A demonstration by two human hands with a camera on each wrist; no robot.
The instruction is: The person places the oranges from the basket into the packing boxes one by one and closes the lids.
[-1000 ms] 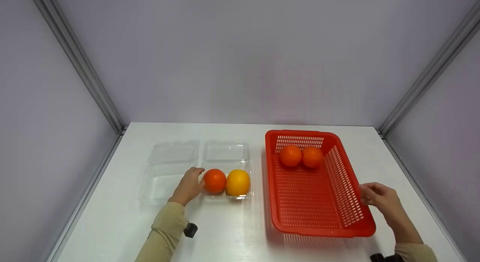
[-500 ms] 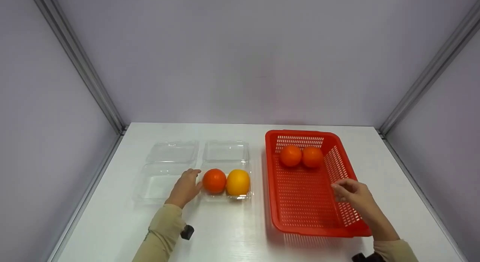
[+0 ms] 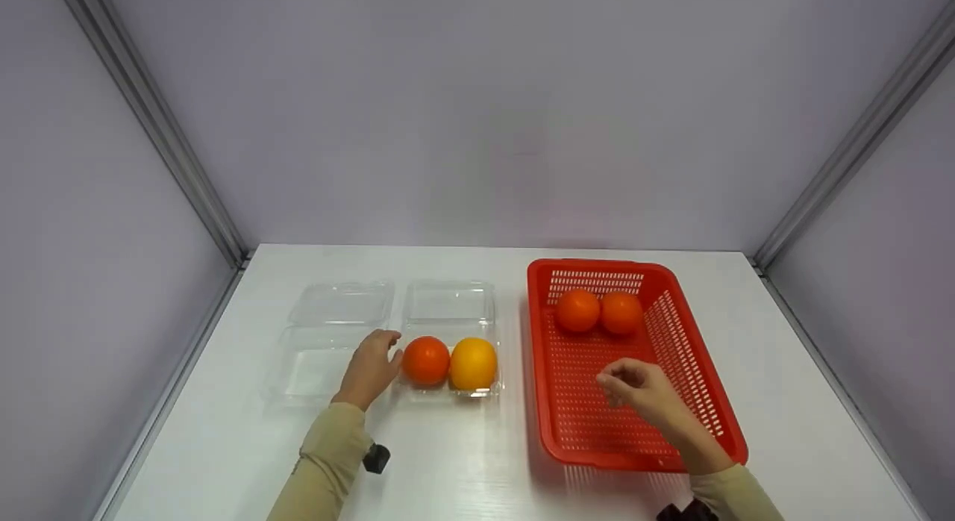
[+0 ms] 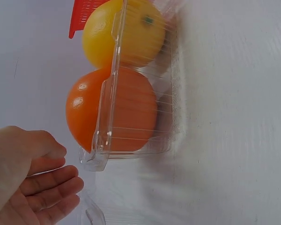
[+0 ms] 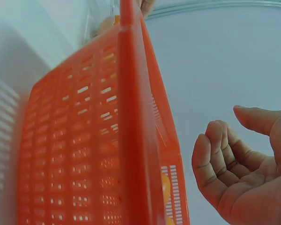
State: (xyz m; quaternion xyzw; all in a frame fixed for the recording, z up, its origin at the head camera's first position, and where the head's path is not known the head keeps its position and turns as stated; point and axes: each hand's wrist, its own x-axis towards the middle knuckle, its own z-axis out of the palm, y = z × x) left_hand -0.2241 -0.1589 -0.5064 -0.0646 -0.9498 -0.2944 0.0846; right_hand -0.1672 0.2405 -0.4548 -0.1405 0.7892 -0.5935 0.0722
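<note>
My left hand [image 3: 369,368] is just left of a red-orange orange [image 3: 426,360], fingers loosely bent and nothing in them; the left wrist view has a small gap between hand [image 4: 42,176] and fruit. That orange sits beside a yellow-orange one [image 3: 474,363] in a clear hinged plastic box [image 3: 450,301] whose lid is up. Over the red basket [image 3: 545,401], my right hand [image 3: 642,390] hovers with loosely curled fingers [image 5: 203,152] that hold nothing. Two more oranges, one left [image 3: 577,310] and one right [image 3: 621,313], lie together at the basket's far end.
Left of the filled box, a second clear hinged box [image 3: 306,375] lies opened out, partly behind my left hand. Everything stands on a white table [image 3: 448,461]. A pale back wall [image 3: 477,133] and side walls enclose it.
My right hand has moved left from the basket's right rim to above its inside. My left hand has drawn back slightly from the red-orange orange. The fruit stays in place.
</note>
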